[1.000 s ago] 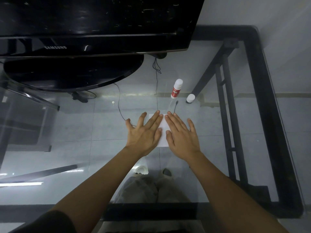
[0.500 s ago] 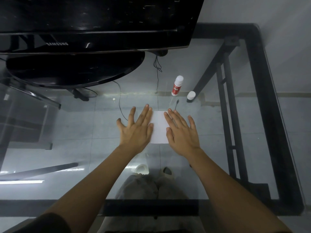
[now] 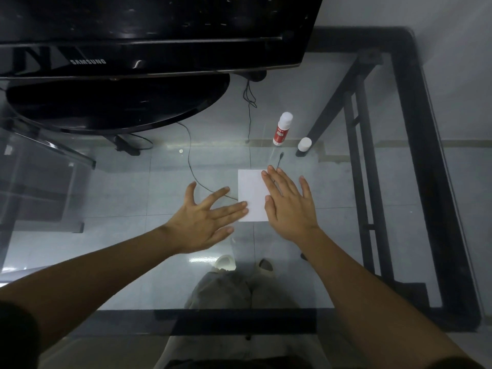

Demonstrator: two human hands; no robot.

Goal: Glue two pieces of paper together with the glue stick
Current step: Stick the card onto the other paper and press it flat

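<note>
A small white paper lies flat on the glass table; I cannot tell whether it is one sheet or two stacked. My right hand lies flat, fingers spread, covering the paper's right edge. My left hand is open with fingers apart to the left of the paper, its fingertips at the paper's lower left corner. The red and white glue stick stands upright beyond the paper. Its white cap sits on the glass to its right.
A black monitor on a round black base fills the far left. The table's black frame runs along the right and near edges. Thin cables show through the glass, with my legs below.
My left hand slid left off the paper and turned sideways, uncovering most of the sheet. My right hand stayed pressed on the right side.
</note>
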